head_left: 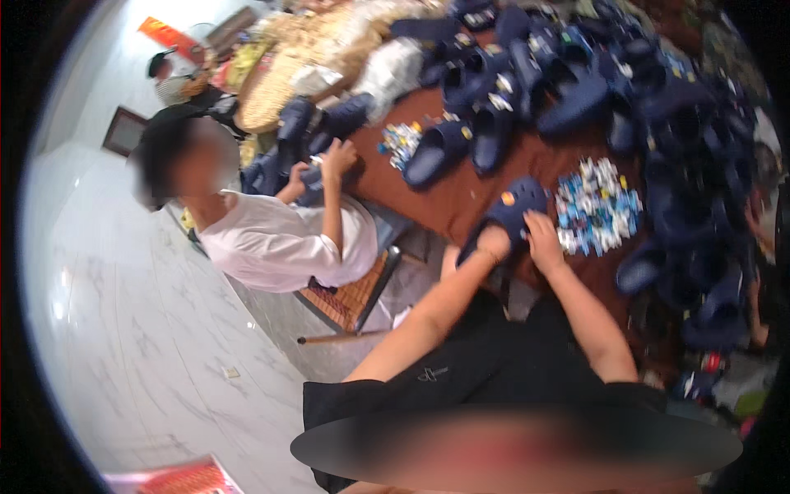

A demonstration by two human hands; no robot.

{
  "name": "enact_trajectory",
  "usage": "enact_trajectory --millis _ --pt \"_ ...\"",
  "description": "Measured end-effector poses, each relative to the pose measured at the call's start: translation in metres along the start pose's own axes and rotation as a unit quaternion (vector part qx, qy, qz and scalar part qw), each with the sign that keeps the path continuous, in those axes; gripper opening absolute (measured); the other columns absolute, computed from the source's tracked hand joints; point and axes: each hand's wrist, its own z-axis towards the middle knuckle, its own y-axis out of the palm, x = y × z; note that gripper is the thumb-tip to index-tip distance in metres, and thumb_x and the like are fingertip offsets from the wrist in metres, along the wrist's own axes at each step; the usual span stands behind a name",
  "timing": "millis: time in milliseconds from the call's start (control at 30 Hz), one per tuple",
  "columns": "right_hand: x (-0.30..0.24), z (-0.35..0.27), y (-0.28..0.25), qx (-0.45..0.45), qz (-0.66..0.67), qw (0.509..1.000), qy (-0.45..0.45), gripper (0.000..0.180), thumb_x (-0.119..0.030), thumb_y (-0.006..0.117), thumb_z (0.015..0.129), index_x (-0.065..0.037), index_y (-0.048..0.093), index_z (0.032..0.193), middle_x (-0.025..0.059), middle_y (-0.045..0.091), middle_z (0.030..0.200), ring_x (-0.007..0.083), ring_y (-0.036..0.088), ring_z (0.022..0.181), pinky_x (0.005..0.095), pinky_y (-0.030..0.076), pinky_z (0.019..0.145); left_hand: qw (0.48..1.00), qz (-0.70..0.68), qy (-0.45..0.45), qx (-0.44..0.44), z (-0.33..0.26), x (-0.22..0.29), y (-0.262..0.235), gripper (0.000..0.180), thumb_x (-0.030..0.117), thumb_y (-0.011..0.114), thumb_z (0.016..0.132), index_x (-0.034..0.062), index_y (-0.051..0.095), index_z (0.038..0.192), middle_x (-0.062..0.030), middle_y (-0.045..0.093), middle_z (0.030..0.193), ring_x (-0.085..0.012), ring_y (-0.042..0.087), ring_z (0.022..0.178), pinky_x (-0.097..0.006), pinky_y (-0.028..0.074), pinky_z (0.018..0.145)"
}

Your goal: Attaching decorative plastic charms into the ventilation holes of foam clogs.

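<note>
A navy blue clog (527, 194) with holes in its upper is held over the brown cloth in front of me, an orange charm on its top. My left hand (494, 241) reaches into the clog's foot opening and holds it up from inside, its fingers hidden by the upper. At the clog's right side my right hand (543, 240) has its fingers closed against the upper; a tiny pale bit shows at the fingertips, too small to name. Just right of that hand lies a pile of small white, blue and yellow charms (599, 207).
Many navy clogs (691, 181) are heaped along the far and right sides of the brown-covered table (411, 185). A smaller charm pile (401, 144) lies farther left. A co-worker in a white shirt (280, 239) sits at the left, handling a dark clog. Clear plastic bags (388, 74) lie beyond.
</note>
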Motion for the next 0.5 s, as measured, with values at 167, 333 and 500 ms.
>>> enact_trajectory --millis 167,333,500 --pt "0.004 0.013 -0.011 0.007 0.032 0.999 -0.002 0.032 0.006 0.057 0.059 0.001 0.048 0.089 0.0161 0.048 0.09 0.0325 0.047 0.087 0.0377 0.039 0.078 0.994 -0.097 -0.016 0.049 -0.007 0.005 -0.011 0.028 0.012 0.043 0.074 -0.003 0.059 0.09 -0.0209 0.054 0.102 -0.0312 0.051 0.097 -0.036 0.038 0.087" --pt "0.024 0.013 0.007 0.018 0.056 0.998 0.037 0.012 -0.001 0.049 0.068 -0.002 0.044 0.079 0.0168 0.043 0.08 0.0355 0.045 0.078 0.0392 0.038 0.069 0.999 0.008 0.017 0.047 0.01 -0.005 0.013 0.021 0.012 0.046 0.071 0.0035 0.062 0.081 -0.0159 0.06 0.089 -0.0255 0.059 0.08 -0.035 0.047 0.07" --pt "0.022 -0.028 0.02 0.017 0.088 0.986 0.139 0.015 -0.01 0.058 0.07 -0.004 0.045 0.075 0.0136 0.047 0.073 0.0326 0.048 0.073 0.0396 0.039 0.062 0.999 0.034 0.002 0.029 0.02 -0.009 0.026 0.015 0.014 0.057 0.065 0.0049 0.065 0.074 -0.0147 0.062 0.083 -0.0264 0.06 0.079 -0.035 0.047 0.07"
